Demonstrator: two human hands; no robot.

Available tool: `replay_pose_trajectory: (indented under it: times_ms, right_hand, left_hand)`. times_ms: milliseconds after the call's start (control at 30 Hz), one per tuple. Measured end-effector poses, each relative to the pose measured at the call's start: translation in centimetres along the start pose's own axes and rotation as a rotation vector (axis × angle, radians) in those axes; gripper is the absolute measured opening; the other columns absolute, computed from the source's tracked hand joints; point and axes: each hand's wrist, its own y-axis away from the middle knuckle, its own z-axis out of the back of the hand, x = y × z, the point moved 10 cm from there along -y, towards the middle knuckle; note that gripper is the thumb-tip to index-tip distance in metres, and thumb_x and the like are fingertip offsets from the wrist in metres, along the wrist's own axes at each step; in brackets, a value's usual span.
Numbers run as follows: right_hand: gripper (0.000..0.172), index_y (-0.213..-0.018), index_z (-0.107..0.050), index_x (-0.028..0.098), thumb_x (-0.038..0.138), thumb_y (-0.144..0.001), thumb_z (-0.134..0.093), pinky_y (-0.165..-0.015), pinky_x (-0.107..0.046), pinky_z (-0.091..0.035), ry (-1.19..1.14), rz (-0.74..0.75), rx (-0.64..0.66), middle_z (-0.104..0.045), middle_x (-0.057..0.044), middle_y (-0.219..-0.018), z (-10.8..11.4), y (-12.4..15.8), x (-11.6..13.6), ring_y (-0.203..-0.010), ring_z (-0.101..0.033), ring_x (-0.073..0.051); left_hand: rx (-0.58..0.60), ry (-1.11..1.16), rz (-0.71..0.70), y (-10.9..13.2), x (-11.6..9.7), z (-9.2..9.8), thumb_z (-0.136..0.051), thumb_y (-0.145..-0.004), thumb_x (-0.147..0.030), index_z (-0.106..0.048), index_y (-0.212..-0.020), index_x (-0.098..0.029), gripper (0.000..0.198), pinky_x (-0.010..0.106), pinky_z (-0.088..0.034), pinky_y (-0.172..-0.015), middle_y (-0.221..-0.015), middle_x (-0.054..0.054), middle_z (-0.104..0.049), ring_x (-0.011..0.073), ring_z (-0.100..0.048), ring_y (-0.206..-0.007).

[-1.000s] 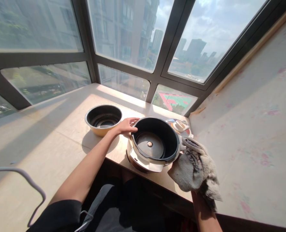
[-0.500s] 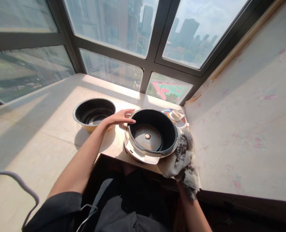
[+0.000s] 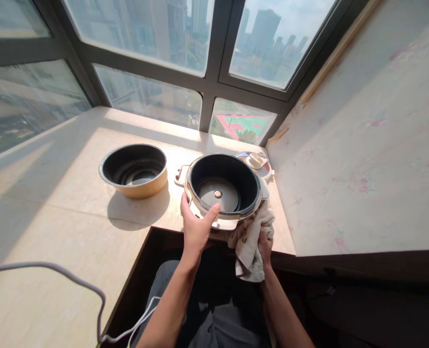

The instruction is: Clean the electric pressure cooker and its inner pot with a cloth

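Note:
A round cooker base [image 3: 256, 193] with a dark, open interior stands at the counter's front edge. My left hand [image 3: 196, 224] grips its near left rim, with the thumb on top and the fingers around the outer side. My right hand [image 3: 265, 244] is closed on a grey and white cloth [image 3: 250, 251], which hangs beside the near right side of the cooker and touches it. To the left sits a yellow inner pot [image 3: 138, 188] with a dark inside.
A lid with a pale knob [image 3: 257, 160] lies behind the cooker on the right, near the patterned wall [image 3: 362, 169]. Windows rise behind the counter [image 3: 65, 188]. A grey cable [image 3: 72, 278] crosses the lower left.
My left hand has moved from the cooker's far left rim to its near left rim. My right hand and the cloth have shifted, and that hand now shows. The view has shifted too.

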Motion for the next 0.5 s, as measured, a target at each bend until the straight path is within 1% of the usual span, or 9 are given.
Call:
replay_pose_trajectory:
  times_ms: [33, 100, 133, 200, 267, 333, 400, 500]
  right_hand:
    - [0.044, -0.105, -0.065, 0.020, 0.058, -0.084, -0.069, -0.071, -0.036, -0.057, -0.002, 0.001, -0.037, -0.070, -0.003, -0.086, 0.1, 0.5, 0.2, -0.074, -0.066, -0.021]
    - [0.049, -0.116, -0.062, 0.022, 0.051, -0.080, -0.075, -0.082, -0.036, -0.056, -0.007, 0.013, -0.100, -0.070, -0.003, -0.102, -0.2, 1.4, 0.7, -0.089, -0.067, -0.021]
    - [0.051, -0.121, -0.060, 0.023, 0.049, -0.080, -0.076, -0.087, -0.036, -0.054, -0.010, 0.019, -0.119, -0.070, -0.004, -0.109, -0.5, 1.7, 0.8, -0.095, -0.066, -0.021]
    - [0.053, -0.124, -0.058, 0.024, 0.048, -0.080, -0.074, -0.092, -0.037, -0.052, -0.016, 0.016, -0.152, -0.068, -0.006, -0.117, -1.1, 2.0, 0.9, -0.103, -0.064, -0.022]
    - [0.053, -0.123, -0.059, 0.022, 0.048, -0.079, -0.075, -0.094, -0.038, -0.051, -0.022, 0.003, -0.178, -0.067, -0.007, -0.118, -1.2, 2.0, 0.7, -0.105, -0.063, -0.023]
    - [0.055, -0.122, -0.060, 0.021, 0.047, -0.077, -0.076, -0.095, -0.038, -0.051, -0.024, 0.001, -0.172, -0.067, -0.008, -0.117, -1.1, 1.5, 0.6, -0.104, -0.063, -0.024]
    - [0.053, -0.120, -0.062, 0.020, 0.047, -0.076, -0.076, -0.093, -0.038, -0.051, -0.013, 0.016, -0.121, -0.068, -0.008, -0.113, -1.0, 0.5, 0.7, -0.101, -0.063, -0.024]
    - [0.048, -0.114, -0.064, 0.020, 0.046, -0.075, -0.076, -0.090, -0.038, -0.051, 0.007, 0.052, -0.065, -0.068, -0.005, -0.104, -1.0, -2.0, 1.2, -0.094, -0.062, -0.022]
  left_hand:
    - [-0.035, -0.011, -0.012, 0.6, -0.4, -0.1, -0.081, -0.077, -0.048, -0.030, -0.156, -0.020, 0.098, 0.049, -0.028, -0.127, -0.166, 0.016, -0.032, 0.0337, -0.029, -0.156]
    - [-0.106, -0.016, -0.028, 1.1, -1.0, -0.2, -0.079, -0.080, -0.050, -0.031, -0.155, -0.020, 0.094, 0.049, -0.028, -0.128, -0.165, 0.016, -0.034, 0.0319, -0.030, -0.155]
    - [-0.134, -0.019, -0.031, 1.1, -1.2, -0.2, -0.078, -0.082, -0.051, -0.032, -0.155, -0.020, 0.091, 0.048, -0.029, -0.127, -0.163, 0.016, -0.036, 0.0311, -0.032, -0.154]
    - [-0.176, -0.033, -0.037, 0.8, -1.3, -0.3, -0.077, -0.082, -0.053, -0.035, -0.154, -0.020, 0.089, 0.048, -0.031, -0.126, -0.161, 0.016, -0.039, 0.0309, -0.035, -0.153]
    - [-0.210, -0.059, -0.051, 0.6, -1.3, -0.3, -0.078, -0.081, -0.054, -0.036, -0.153, -0.019, 0.090, 0.048, -0.032, -0.126, -0.160, 0.016, -0.041, 0.0313, -0.037, -0.152]
    - [-0.237, -0.076, -0.082, 0.4, -1.3, -0.2, -0.078, -0.081, -0.052, -0.036, -0.153, -0.018, 0.091, 0.047, -0.032, -0.126, -0.160, 0.017, -0.041, 0.0310, -0.038, -0.151]
    - [-0.245, -0.082, -0.114, -0.1, -1.4, -0.2, -0.078, -0.081, -0.048, -0.038, -0.153, -0.017, 0.088, 0.046, -0.032, -0.126, -0.159, 0.017, -0.043, 0.0307, -0.039, -0.150]
    - [-0.219, -0.088, -0.149, -1.2, -1.4, -0.3, -0.075, -0.082, -0.041, -0.040, -0.154, -0.018, 0.083, 0.049, -0.031, -0.126, -0.157, 0.016, -0.046, 0.0332, -0.040, -0.150]
